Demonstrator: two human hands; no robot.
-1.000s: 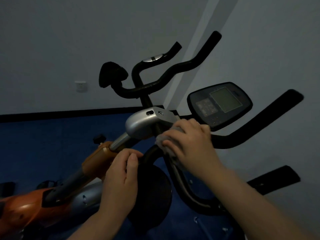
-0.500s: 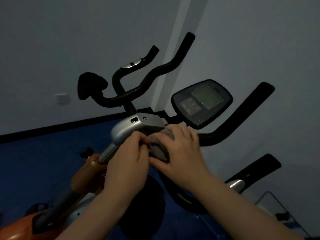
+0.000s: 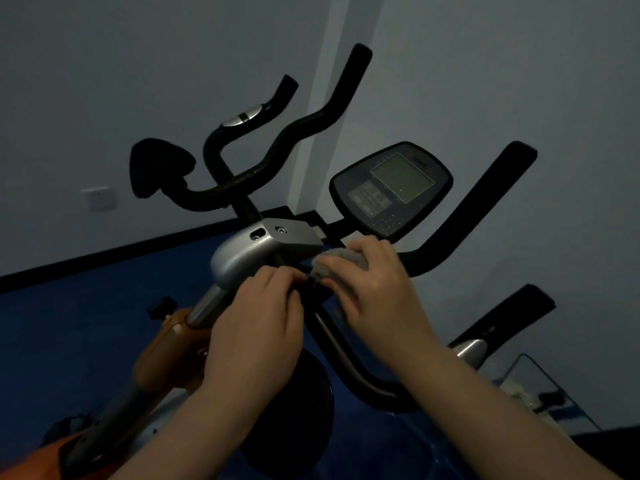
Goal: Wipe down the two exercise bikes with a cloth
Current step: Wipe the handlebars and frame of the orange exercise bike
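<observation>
An orange and silver exercise bike [image 3: 256, 254] fills the middle of the dim view, with black handlebars [image 3: 474, 216] and a console screen [image 3: 391, 188]. My right hand [image 3: 370, 285] is shut on a grey cloth [image 3: 341, 261], pressed against the handlebar just below the console. My left hand [image 3: 263, 323] rests beside it on the black bar under the silver stem cover, fingers curled; its grip is partly hidden. A second set of black handlebars [image 3: 277, 147] and a black pad [image 3: 156, 164] rise behind.
Grey walls meet in a corner behind the bikes, with a wall socket [image 3: 98, 199] on the left. The floor [image 3: 86, 299] is blue. A black round pad [image 3: 291, 420] hangs under my hands. A wire frame [image 3: 540, 386] with pale items stands at the lower right.
My left hand rose from the lower bar to beside the cloth, then drew slightly apart from my right hand. The cloth has slid a little right, towards the console.
</observation>
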